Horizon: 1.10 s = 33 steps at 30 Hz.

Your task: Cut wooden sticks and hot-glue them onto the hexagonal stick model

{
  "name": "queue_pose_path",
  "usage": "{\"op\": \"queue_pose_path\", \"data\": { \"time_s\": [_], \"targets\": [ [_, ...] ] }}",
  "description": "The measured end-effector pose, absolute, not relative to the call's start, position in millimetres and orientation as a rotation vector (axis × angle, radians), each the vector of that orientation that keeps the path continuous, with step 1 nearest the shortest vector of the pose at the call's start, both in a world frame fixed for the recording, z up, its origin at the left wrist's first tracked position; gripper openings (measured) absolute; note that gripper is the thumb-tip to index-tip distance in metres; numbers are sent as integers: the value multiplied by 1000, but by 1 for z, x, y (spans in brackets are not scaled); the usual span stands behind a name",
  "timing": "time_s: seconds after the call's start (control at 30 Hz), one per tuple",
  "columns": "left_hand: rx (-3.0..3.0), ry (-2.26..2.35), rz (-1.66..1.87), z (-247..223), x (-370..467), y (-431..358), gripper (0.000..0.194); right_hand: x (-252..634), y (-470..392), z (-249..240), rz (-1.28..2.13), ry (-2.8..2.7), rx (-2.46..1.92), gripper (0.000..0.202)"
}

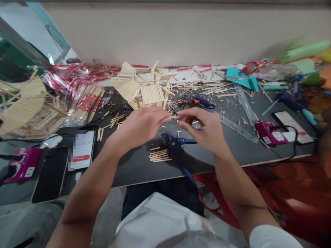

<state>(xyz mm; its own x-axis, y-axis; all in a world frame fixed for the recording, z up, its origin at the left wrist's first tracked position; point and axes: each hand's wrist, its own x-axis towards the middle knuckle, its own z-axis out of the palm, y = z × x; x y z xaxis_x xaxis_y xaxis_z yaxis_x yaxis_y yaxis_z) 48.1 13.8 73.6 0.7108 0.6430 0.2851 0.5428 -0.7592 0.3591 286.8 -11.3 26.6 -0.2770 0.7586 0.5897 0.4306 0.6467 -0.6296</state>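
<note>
Above the dark table, my left hand [144,122] has its fingers pressed together on a small wooden stick piece [173,117]. My right hand [203,125] pinches at the other end of that piece, its thumb and index finger bent towards my left fingertips. Just behind my hands stands a stick-built model [152,94] with slatted roofs. Several cut sticks [159,155] lie in a row in front of my left hand. Blue pliers-like cutters [178,148] rest below my hands, near the table edge. A blue glue gun [201,101] lies behind my right hand.
Another stick model [28,106] stands at the left beside wrapped chopsticks [85,100]. Phones [50,174] and a purple power socket [24,165] lie front left. Rulers [236,127], a second purple socket [271,132] and another glue gun [292,101] are at the right. Stick scraps litter the back.
</note>
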Motion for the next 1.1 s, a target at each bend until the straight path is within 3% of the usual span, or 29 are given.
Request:
{"op": "queue_pose_path", "data": {
  "time_s": [0.13,0.23,0.5,0.7,0.9,1.1],
  "targets": [
    [2609,1136,760,45,37,-3,26,301,-56,-6,518,-2169,-1393,88],
    [2609,1196,943,24,32,-7,23,306,-82,-21,457,-2360,-1674,109],
    [2633,1165,1147,7,34,-8,18,276,-99,-21,11,-2541,-1842,71],
    [2641,1198,1098,2,30,-9,21,270,-96,-22,-101,-2617,-1852,59],
    [2671,1256,1113,-1,30,-8,24,287,-89,-19,446,-2353,-1737,48],
    [2704,1342,976,-8,35,-10,28,283,-79,-15,1076,-1775,-1602,54]
  ]
}}
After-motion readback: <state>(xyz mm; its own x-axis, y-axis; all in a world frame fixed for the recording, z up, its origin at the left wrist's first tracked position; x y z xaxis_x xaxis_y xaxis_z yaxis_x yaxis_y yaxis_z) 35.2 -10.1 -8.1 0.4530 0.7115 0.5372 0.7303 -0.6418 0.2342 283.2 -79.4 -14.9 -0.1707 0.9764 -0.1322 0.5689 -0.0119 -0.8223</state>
